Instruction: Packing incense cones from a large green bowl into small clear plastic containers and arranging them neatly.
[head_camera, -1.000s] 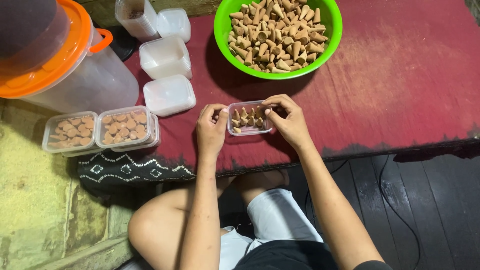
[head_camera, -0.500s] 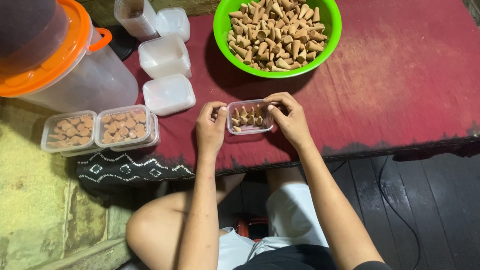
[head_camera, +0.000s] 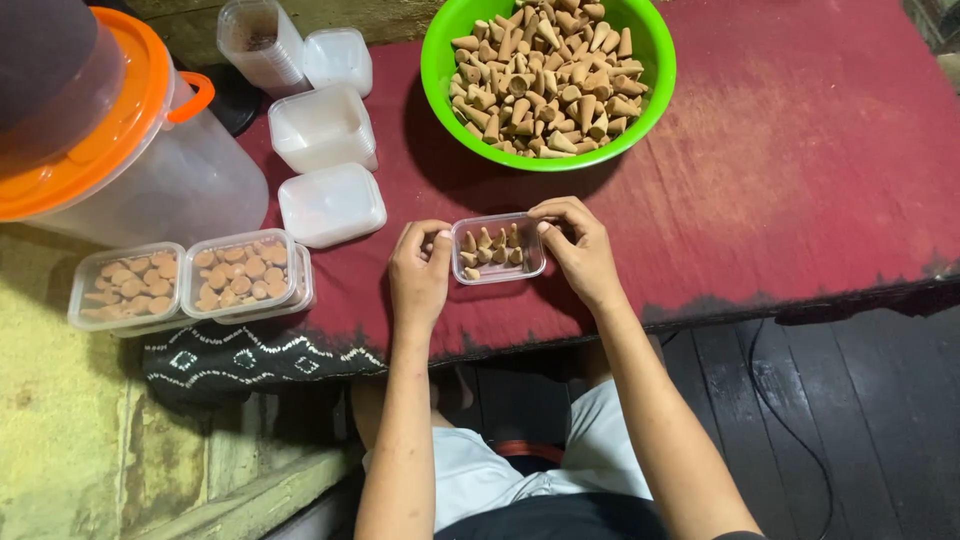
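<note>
The big plastic bucket (head_camera: 150, 170) at far left and the green bowl (head_camera: 440, 80) are cut off by the picture's edges.

Person seen from above, lower centre of the frame. Both arms were bare from wrist to past the elbow; no sleeve reached into view. Left hand (head_camera: 420, 275) and right hand (head_camera: 580, 250), mid-frame, wore no gloves, rings, watch or bands that could be made out. Nails were short, plain. Shorts (head_camera: 530, 465) were pale, grey-white, of a soft knit-looking cloth, loose at the leg, showing at bottom centre between the forearms. A dark garment (head_camera: 590, 520), black or near it, crossed the bottom edge below the shorts; its cut could not be told. One bare knee showed at lower left of centre, in shadow.
</note>
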